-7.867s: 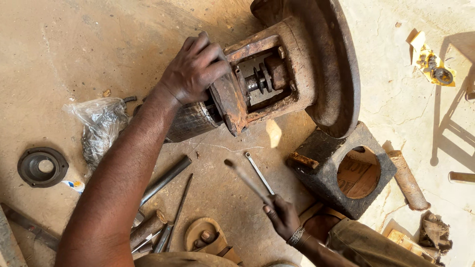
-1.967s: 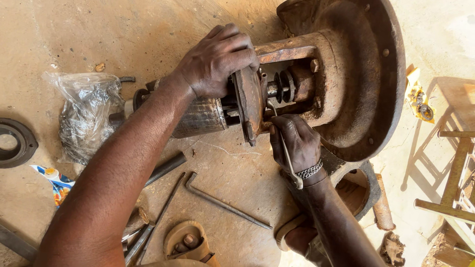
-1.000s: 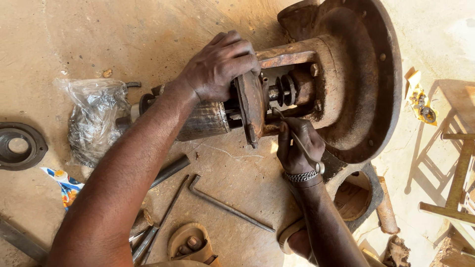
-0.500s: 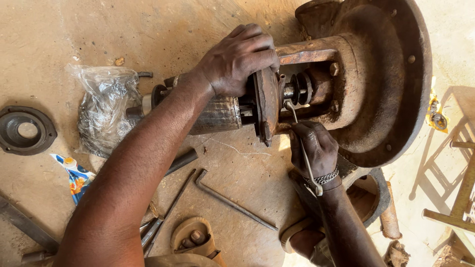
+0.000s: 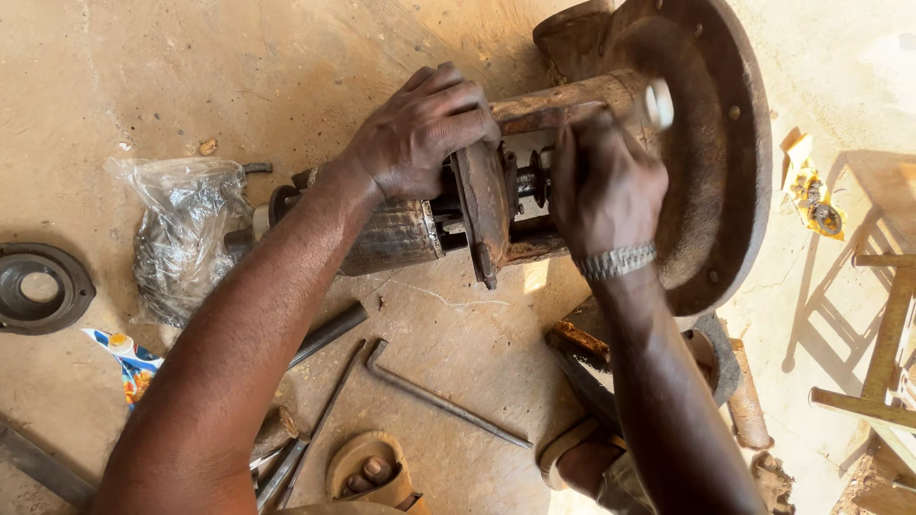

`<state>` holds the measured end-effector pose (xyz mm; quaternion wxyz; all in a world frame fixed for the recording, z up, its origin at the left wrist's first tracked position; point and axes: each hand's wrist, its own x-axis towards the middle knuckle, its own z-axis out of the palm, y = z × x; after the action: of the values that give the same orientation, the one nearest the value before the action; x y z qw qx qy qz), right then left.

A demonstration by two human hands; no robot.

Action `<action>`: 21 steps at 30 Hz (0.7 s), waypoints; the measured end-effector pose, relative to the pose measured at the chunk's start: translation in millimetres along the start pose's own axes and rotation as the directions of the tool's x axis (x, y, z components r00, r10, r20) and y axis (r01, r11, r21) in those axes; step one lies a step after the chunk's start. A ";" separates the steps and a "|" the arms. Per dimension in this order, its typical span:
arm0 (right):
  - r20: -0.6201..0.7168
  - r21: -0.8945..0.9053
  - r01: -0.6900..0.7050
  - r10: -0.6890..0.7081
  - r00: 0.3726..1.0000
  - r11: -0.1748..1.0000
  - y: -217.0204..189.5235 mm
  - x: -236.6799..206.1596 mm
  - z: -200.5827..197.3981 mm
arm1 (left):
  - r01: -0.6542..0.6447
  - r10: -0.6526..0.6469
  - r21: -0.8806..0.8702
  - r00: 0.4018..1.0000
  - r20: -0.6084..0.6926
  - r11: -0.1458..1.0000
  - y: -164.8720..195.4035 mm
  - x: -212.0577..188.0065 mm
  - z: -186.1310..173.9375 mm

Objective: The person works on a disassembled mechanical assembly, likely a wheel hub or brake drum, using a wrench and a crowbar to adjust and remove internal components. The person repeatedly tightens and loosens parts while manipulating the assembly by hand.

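Note:
A rusty machine housing with a large round flange [image 5: 730, 172] lies on its side on the ground. My left hand [image 5: 420, 133] grips the top of a rusty disc [image 5: 482, 215] where a ribbed grey cylinder [image 5: 391, 238] joins the housing. My right hand [image 5: 606, 186], with a metal band on the wrist, is closed in front of the housing's open window. It holds a thin tool whose pale end [image 5: 658, 103] sticks out above the fingers, blurred. The shaft parts inside the window are mostly hidden behind this hand.
A bent L-shaped key [image 5: 439, 396] and metal rods [image 5: 324, 334] lie on the dusty ground below the cylinder. To the left are a plastic bag of parts [image 5: 181, 238] and a black ring [image 5: 38, 286]. A wooden stool [image 5: 887, 324] stands at the right. Sandalled feet [image 5: 367, 472] show at the bottom.
My right hand has moved up from below the housing to in front of its window, with the tool in it. My left hand keeps its grip on the disc.

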<state>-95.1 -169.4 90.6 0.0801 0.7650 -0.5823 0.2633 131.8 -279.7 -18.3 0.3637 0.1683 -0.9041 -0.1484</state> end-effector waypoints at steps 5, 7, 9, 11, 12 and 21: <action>0.035 0.121 -0.015 0.011 0.999 0.993 -16.2 -73.1 -21.4 | -0.019 0.019 -0.007 1.000 0.021 1.000 -2.3 -0.8 2.7; 0.063 0.118 -0.059 0.052 0.997 0.991 -21.7 -89.5 -18.4 | -0.016 0.017 -0.012 0.999 0.028 1.000 -2.6 -1.5 3.9; 0.014 0.202 0.032 -0.036 0.999 0.979 -24.7 -95.3 -13.4 | -0.012 0.012 -0.004 1.000 0.024 1.000 -3.7 -1.6 3.6; 0.001 0.216 0.076 -0.078 0.997 0.973 -28.0 -97.6 -12.5 | -0.050 0.050 0.032 0.998 -0.023 0.998 -4.6 -0.8 3.8; 0.020 0.193 0.071 -0.077 0.997 0.979 -30.3 -99.2 -13.9 | -0.067 0.069 0.050 0.996 -0.048 0.997 -4.7 -0.9 4.2; 0.205 0.172 0.004 -0.040 0.978 0.985 -26.4 -68.2 -11.2 | -0.120 0.134 0.116 0.984 -0.119 0.986 -17.6 -3.7 20.0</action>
<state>-86.4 -98.5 71.1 -0.0441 0.7987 -0.5542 0.2302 123.6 -291.2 -41.3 0.4195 0.1390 -0.8948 -0.0644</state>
